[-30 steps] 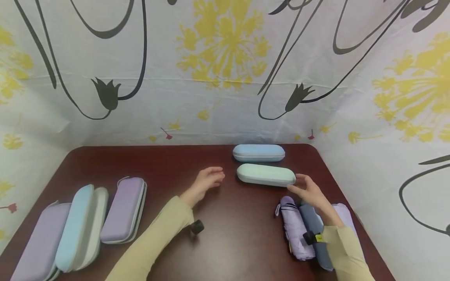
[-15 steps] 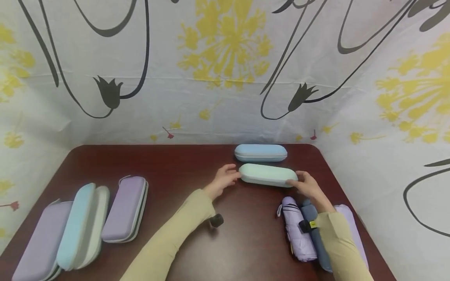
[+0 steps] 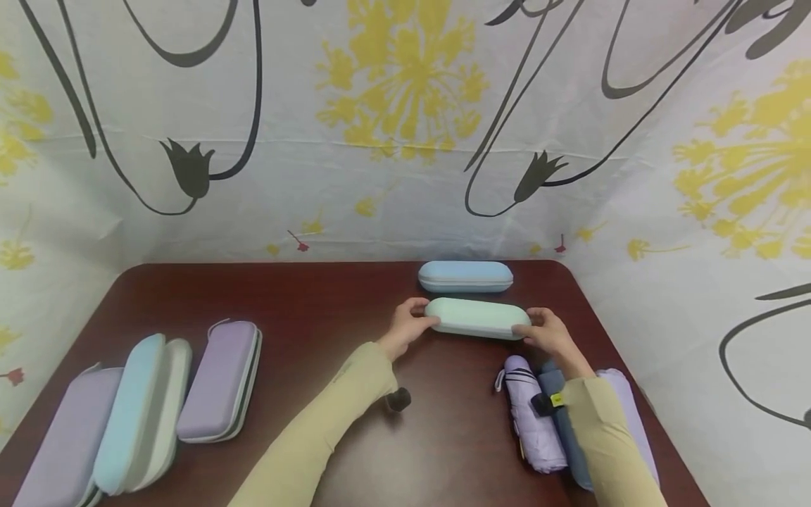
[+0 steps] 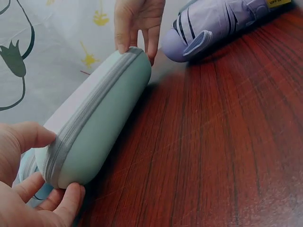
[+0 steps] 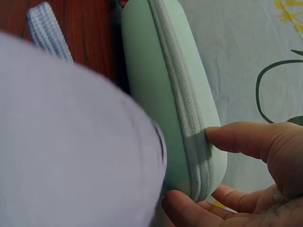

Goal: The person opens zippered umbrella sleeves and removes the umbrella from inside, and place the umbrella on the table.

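Observation:
A mint-green zippered case [image 3: 476, 317] lies lengthwise near the back right of the table, held at both ends. My left hand [image 3: 407, 328] grips its left end, and my right hand [image 3: 548, 331] grips its right end. In the left wrist view the thumb presses by the grey zipper [image 4: 75, 125] while the fingers curl under the end. The right wrist view shows the right thumb on the case [image 5: 151, 94] near the zipper, with fingers round its end. Just behind it sits a light blue case [image 3: 465, 277].
Right of centre lie a folded lilac umbrella [image 3: 533, 415], a blue-grey one [image 3: 552, 382] and another lilac item [image 3: 627, 405], partly under the right sleeve. At left stand purple cases [image 3: 219, 380], a light blue case [image 3: 129, 415] and a whitish case [image 3: 170, 415]. Patterned cloth [image 3: 355, 183] borders the table.
My left hand has moved right and taken hold of the mint-green case's left end. My right hand has closed round the right end. The case has barely shifted.

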Action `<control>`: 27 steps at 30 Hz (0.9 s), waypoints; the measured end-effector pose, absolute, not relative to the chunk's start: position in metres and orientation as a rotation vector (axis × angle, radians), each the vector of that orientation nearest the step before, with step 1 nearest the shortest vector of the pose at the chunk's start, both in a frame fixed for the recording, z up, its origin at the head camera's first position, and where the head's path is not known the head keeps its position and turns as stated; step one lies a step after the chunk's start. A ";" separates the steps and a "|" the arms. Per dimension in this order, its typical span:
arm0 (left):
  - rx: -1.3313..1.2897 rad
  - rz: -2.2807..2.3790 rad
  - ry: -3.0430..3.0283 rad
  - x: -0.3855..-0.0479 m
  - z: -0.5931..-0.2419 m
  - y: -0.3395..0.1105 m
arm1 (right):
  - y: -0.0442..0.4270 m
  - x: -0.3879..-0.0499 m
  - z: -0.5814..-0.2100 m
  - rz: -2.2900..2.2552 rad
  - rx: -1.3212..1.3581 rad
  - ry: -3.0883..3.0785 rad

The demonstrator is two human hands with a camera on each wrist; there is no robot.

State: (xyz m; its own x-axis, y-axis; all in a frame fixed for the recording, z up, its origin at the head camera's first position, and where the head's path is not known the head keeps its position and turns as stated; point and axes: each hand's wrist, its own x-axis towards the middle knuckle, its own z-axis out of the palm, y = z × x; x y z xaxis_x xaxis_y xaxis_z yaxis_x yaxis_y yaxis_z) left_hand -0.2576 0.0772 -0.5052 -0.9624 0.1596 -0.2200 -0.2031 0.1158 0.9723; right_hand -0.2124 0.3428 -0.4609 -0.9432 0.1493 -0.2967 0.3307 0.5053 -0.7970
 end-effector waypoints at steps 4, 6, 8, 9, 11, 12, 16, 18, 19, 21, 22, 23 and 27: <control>-0.066 1.930 2.133 -0.256 -0.504 0.067 | 0.336 -0.216 -0.462 -1.399 0.366 2.553; -0.072 1.935 2.137 -0.255 -0.504 0.062 | 0.331 -0.217 -0.462 -1.386 0.353 2.558; -0.072 1.932 2.149 -0.253 -0.503 0.055 | 0.326 -0.217 -0.461 -1.386 0.343 2.550; -0.076 1.926 2.152 -0.252 -0.502 0.051 | 0.323 -0.217 -0.461 -1.387 0.341 2.544; -0.074 1.911 2.165 -0.249 -0.500 0.043 | 0.316 -0.216 -0.460 -1.396 0.333 2.525; -0.071 1.901 2.174 -0.248 -0.500 0.038 | 0.313 -0.216 -0.459 -1.391 0.326 2.518; -0.089 1.870 2.202 -0.242 -0.501 0.016 | 0.296 -0.215 -0.458 -1.349 0.256 2.517; -0.097 1.856 2.217 -0.239 -0.503 0.005 | 0.288 -0.215 -0.458 -1.316 0.210 2.526; -0.102 1.854 2.217 -0.238 -0.503 0.000 | 0.284 -0.215 -0.458 -1.298 0.184 2.537; -0.109 1.840 2.230 -0.234 -0.503 -0.011 | 0.277 -0.215 -0.458 -1.269 0.152 2.551; -0.104 1.833 2.240 -0.232 -0.503 -0.016 | 0.273 -0.214 -0.458 -1.257 0.134 2.559; -0.104 1.828 2.250 -0.231 -0.502 -0.021 | 0.270 -0.214 -0.458 -1.249 0.123 2.563; -0.128 1.827 2.265 -0.226 -0.498 -0.037 | 0.254 -0.214 -0.460 -1.268 0.106 2.561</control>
State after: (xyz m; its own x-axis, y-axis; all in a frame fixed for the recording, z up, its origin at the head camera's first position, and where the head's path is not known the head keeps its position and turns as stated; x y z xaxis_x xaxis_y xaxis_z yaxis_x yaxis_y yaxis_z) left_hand -0.2259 -0.0370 -0.4979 -0.9700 0.0751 -0.2311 -0.2099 0.2195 0.9527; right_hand -0.2144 0.2542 -0.4600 -0.9579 -0.0585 -0.2812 0.1881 0.6121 -0.7680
